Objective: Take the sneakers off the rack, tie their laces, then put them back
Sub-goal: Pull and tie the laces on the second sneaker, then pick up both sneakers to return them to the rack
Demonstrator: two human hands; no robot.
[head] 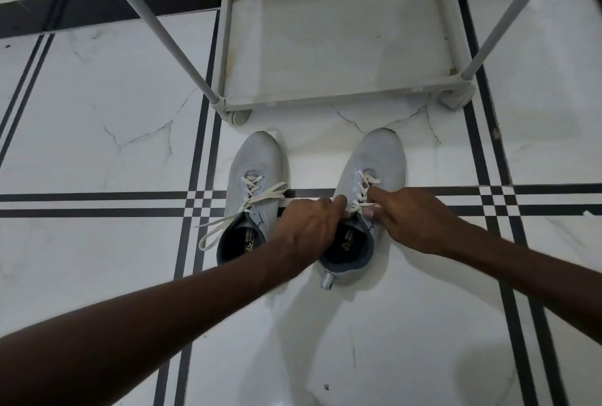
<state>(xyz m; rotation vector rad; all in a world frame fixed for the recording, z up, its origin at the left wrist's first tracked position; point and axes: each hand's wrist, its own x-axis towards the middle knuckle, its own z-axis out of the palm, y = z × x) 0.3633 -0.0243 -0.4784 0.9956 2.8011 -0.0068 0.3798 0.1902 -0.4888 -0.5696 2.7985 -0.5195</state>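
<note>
Reaching down from the near edge, both bare arms meet over the right sneaker [365,197], which sits on the tiled floor [97,132] with its toe pointing away toward the rack [338,93]. The left hand [309,226] has its grip pinched on the laces [360,192] at the top of the tongue, thumb and forefinger closed on a strand. The right hand [410,220] does the same from the other side, its fingertips clenched on the lace just beside the left hand's, so the two grips nearly touch over the upper eyelets. Whether a knot has formed between them I cannot tell; the fingers cover that spot.

The left sneaker [252,190] stands just beside its mate, parallel, toe also toward the rack. Its loose laces [228,220] are undone and trail off to the left onto the floor, one end lying across the black stripes in the tile. The left wrist crosses its near right edge.

The rack is beyond both shoes, a pale frame with slanting poles and a bare bottom shelf [335,37]. Its near left foot [239,115] rests just beyond the left sneaker's toe.
</note>
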